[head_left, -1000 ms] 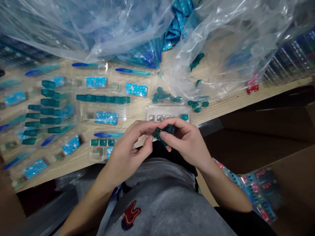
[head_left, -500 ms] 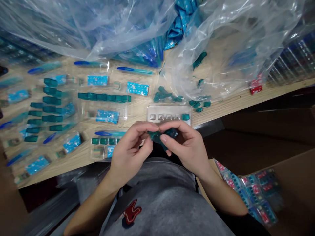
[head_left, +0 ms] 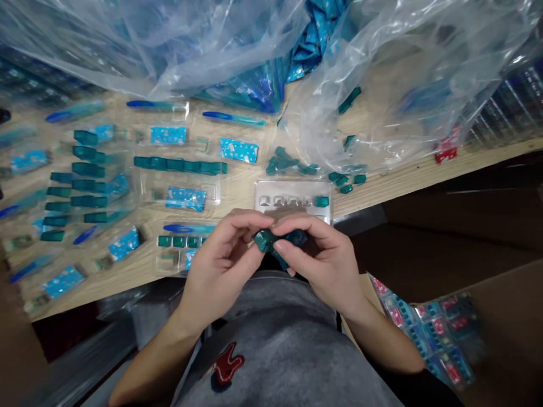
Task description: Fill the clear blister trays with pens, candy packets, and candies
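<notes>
Between my two hands is a strip of small translucent teal plastic pieces (head_left: 265, 241), partly covered by the fingers. My left hand (head_left: 224, 260) pinches its left end between thumb and fingertips. My right hand (head_left: 320, 254) is closed on the rest, with a darker teal part showing behind the thumb. Just beyond the hands lies a clear blister tray (head_left: 292, 185) on the table. One teal piece (head_left: 322, 202) sits at the right end of its row of moulded pockets, and the hands hide its near part.
Loose teal pieces (head_left: 282, 163) lie past the tray. On the left are several clear trays with blue pens (head_left: 156, 105), blue patterned packets (head_left: 185, 198) and teal strips (head_left: 178, 165). Large plastic bags (head_left: 127, 51) fill the back. A cardboard box (head_left: 483, 316) holding filled packs stands below the right edge.
The left thumb and fingers have shifted on the teal strip, and its left end now shows more plainly between them. The view has moved slightly; the tray's contents look the same.
</notes>
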